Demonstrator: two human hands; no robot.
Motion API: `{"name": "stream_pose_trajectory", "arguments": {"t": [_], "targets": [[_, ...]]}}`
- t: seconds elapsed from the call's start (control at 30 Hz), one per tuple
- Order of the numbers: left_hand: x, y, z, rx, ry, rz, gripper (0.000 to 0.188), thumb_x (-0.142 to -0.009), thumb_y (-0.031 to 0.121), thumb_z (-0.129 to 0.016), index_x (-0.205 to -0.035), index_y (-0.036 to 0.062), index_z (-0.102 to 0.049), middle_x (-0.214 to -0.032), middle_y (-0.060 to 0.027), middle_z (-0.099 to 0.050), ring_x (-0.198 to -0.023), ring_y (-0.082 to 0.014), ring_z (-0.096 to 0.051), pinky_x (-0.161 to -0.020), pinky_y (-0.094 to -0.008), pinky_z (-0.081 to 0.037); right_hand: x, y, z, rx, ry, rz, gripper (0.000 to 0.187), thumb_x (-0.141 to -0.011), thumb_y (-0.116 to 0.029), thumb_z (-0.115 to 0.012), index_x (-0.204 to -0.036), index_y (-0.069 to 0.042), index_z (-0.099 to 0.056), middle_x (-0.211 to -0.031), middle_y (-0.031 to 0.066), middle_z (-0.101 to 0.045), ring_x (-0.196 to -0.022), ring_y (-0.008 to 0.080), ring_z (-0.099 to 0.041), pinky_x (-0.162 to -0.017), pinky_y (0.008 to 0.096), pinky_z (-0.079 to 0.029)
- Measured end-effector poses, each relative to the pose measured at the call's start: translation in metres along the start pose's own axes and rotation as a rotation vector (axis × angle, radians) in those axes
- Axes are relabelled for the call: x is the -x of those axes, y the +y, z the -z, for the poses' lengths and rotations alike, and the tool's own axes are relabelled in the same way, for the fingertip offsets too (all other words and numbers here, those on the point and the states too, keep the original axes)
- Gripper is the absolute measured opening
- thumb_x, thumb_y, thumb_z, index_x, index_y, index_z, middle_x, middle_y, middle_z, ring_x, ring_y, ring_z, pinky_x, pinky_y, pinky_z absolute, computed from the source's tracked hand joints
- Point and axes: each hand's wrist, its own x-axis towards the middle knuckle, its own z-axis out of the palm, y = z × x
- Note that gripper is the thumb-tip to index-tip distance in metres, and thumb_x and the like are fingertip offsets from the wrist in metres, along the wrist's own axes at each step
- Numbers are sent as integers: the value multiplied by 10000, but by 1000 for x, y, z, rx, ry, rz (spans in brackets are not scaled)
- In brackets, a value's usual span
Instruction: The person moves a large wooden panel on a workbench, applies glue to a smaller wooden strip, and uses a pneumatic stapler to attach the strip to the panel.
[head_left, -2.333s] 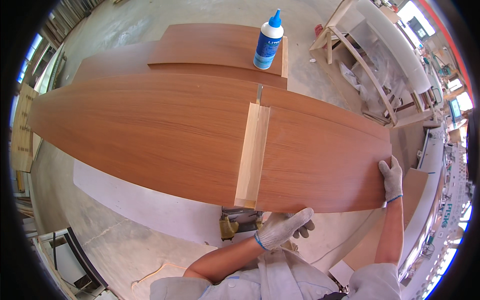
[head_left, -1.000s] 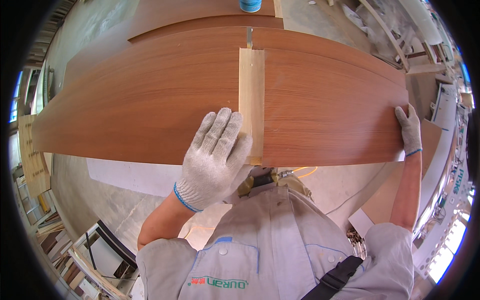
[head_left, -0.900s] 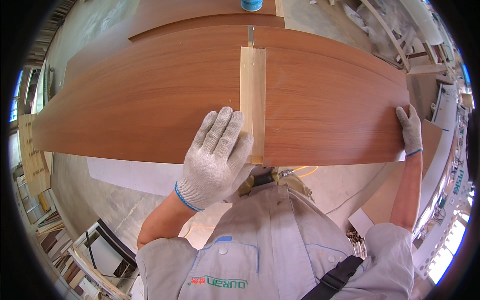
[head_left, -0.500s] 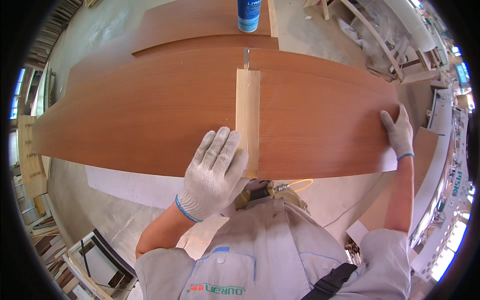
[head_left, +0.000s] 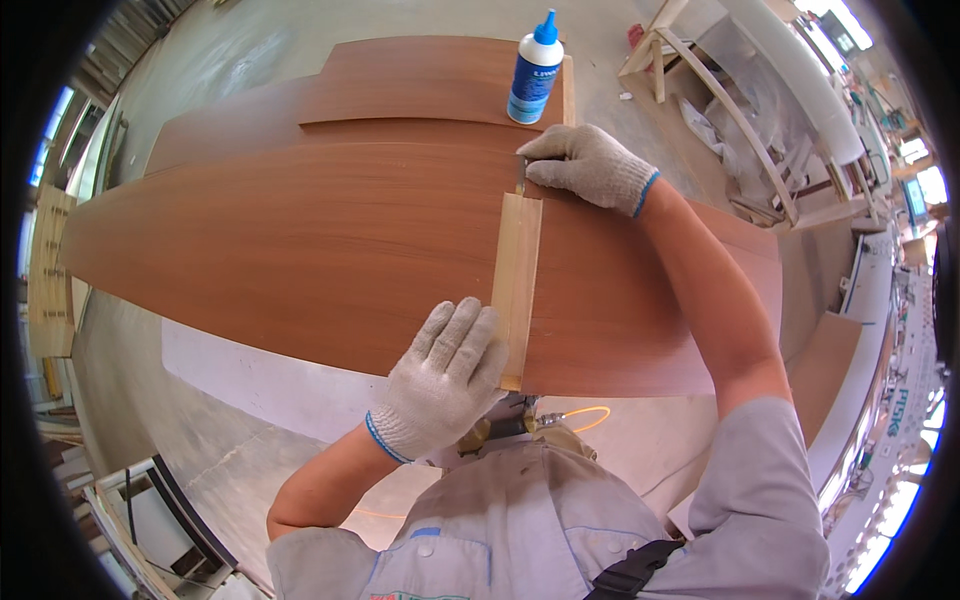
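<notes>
The broad left part of the reddish veneer panel lies bare, open to a hand from the left and lower left of the frame; at centre the pale wooden strip crosses it, with the gloved left hand flat at its near end and the gloved right hand at its far end; the right forearm bars the panel's right side; at top centre the blue glue bottle stands upright on smaller stacked panels; wooden frames crowd the upper right.
</notes>
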Motion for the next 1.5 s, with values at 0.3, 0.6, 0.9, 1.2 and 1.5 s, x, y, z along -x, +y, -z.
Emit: {"name": "stream_pose_trajectory", "arguments": {"t": [0.3,0.6,0.9,1.2,1.5], "targets": [[1,0,-1,7,20,-4,378,-796,203,-785,-1115,19,-699,-1353,-235,-610,-1314,-430,-584,-1142,-569,-467,-3,-1,0,-110,-9,-4,321,-941,-186,-746,-1198,6,-759,-1185,95,-750,-1064,183,-692,-966,320,-546],[1,1,0,11,19,-2,387,-800,207,-777,-1118,-3,-706,-1352,-245,-613,-1314,-436,-585,-1141,-568,-468,-4,-4,0,-154,-12,-25,306,-930,-163,-748,-1176,17,-763,-1163,92,-754,-1044,171,-688,-956,319,-547],[2,2,0,12,37,6,404,-793,218,-771,-1125,-3,-705,-1344,-245,-626,-1311,-430,-593,-1140,-558,-469,-8,-6,2,-182,-46,-43,266,-932,-104,-750,-1145,57,-745,-1105,63,-720,-1009,138,-665,-935,295,-535],[1,4,1,20,45,20,406,-793,216,-769,-1125,-8,-699,-1343,-236,-620,-1301,-422,-595,-1141,-547,-465,-12,1,5,-185,-62,-63,296,-915,-161,-768,-1157,9,-773,-1140,88,-756,-1045,166,-682,-967,317,-542],[0,5,0,39,54,31,424,-781,205,-770,-1130,-22,-690,-1344,-234,-617,-1303,-424,-590,-1140,-551,-462,-15,7,5,-182,-66,-40,280,-928,-116,-773,-1154,48,-749,-1082,50,-728,-1010,133,-667,-937,295,-538]]}}
